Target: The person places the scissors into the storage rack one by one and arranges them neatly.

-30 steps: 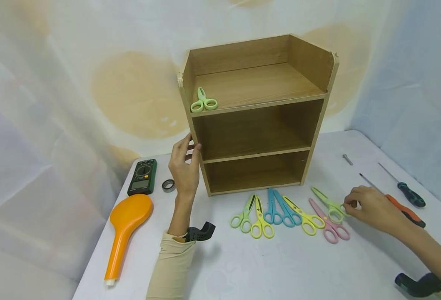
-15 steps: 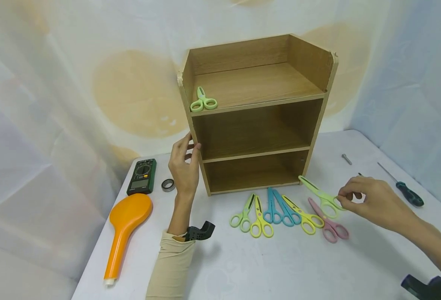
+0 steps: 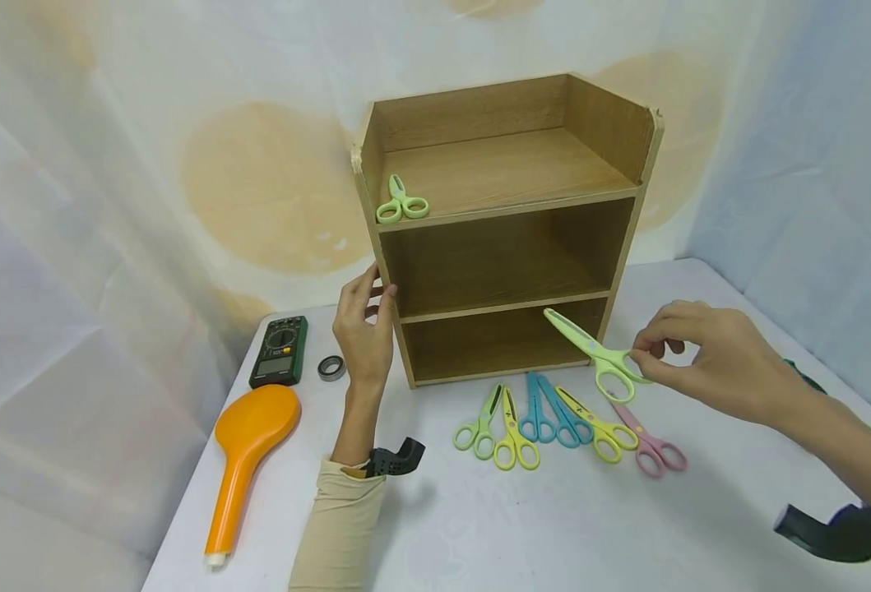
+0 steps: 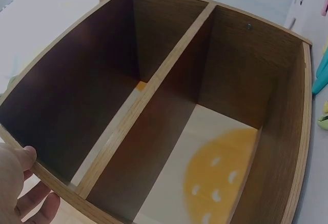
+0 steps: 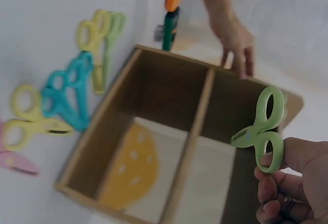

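My right hand (image 3: 716, 358) pinches one handle loop of light-green scissors (image 3: 604, 355), raised off the table with the blades pointing toward the lower compartment. In the right wrist view, thumb and fingers close on a loop of these green scissors (image 5: 251, 136). My left hand (image 3: 364, 329) grips the left side of the wooden shelf (image 3: 509, 164), its thumb on the front edge in the left wrist view. Another pair of small green scissors (image 3: 398, 193) lies at the left front of the top board.
Before the shelf lie green scissors (image 3: 484, 427), yellow scissors (image 3: 509, 411), two blue pairs, another yellow pair and pink scissors (image 3: 650, 440). At left are a multimeter (image 3: 278, 353), a metal ring (image 3: 319, 367) and an orange paddle-shaped object (image 3: 257, 419). My right arm hides most of the screwdrivers.
My right hand has lifted the green scissors from the table and carried them leftward and up toward the shelf. The left hand has stayed at the shelf's side.
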Demonstrator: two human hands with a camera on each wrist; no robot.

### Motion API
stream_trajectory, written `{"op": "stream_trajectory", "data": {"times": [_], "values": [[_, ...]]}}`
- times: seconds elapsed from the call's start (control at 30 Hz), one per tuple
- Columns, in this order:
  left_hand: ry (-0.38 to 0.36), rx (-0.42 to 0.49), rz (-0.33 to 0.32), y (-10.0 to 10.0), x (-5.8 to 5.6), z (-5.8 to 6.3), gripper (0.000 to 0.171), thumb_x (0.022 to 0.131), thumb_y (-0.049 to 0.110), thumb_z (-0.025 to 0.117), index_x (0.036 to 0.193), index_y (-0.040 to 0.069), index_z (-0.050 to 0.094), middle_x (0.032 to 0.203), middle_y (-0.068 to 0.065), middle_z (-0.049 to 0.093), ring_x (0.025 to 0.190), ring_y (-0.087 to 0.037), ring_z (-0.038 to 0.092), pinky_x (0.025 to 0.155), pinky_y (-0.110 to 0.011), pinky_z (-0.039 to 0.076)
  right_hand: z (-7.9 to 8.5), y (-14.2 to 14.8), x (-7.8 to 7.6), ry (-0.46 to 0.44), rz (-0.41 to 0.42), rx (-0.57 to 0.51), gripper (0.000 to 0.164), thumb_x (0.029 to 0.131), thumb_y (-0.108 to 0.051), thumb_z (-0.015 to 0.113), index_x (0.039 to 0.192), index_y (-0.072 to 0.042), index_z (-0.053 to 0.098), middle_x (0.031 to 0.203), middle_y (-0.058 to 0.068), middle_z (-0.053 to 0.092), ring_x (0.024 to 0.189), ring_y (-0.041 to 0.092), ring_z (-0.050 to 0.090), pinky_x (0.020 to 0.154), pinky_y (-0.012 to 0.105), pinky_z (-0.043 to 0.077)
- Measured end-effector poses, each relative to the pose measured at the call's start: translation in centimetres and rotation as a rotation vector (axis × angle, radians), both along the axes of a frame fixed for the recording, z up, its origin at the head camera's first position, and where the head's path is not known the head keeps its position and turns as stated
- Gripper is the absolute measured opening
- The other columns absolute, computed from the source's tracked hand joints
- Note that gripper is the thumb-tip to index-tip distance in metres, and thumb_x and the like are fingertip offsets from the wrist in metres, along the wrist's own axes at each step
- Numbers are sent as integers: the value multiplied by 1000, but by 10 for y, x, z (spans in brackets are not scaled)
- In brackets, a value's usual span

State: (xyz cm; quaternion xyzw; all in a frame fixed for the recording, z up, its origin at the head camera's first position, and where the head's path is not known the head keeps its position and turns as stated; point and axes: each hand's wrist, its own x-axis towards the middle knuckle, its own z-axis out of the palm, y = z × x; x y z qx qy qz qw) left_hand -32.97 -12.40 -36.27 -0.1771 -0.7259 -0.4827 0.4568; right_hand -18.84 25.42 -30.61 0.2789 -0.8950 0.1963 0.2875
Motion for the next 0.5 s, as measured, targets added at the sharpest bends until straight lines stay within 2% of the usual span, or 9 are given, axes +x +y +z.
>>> {"op": "stream_trajectory", "data": {"times": [0.1,0.27,0.37,0.5], "values": [[2,7,-6,1,1,0,42,96,19,70,136,11,64,119,-7,64,100,-19,67,73,-30,57,19,-9,-4,38,58,-25,30,65,-3,88,81,-24,73,76,-21,59,71,0,49,61,13,39],[-1,23,-31,1,1,-2,42,96,18,70,136,11,63,119,-11,64,98,-20,67,72,-40,58,50,-24,-11,73,103,-46,28,69,-2,85,81,-23,73,76,-19,60,70,-1,48,61,15,38],[3,24,-36,1,0,-3,41,96,17,70,136,11,63,118,-15,64,98,-21,67,71,-43,58,68,-32,-17,84,99,-49,23,71,-2,84,80,-20,73,76,-17,61,70,0,48,60,16,38],[16,19,-33,0,-1,-2,40,96,16,69,136,10,64,118,-16,64,101,-23,67,71,-37,58,90,-45,-27,88,82,-69,17,76,0,80,77,-15,74,72,-12,61,67,2,48,58,19,36]]}}
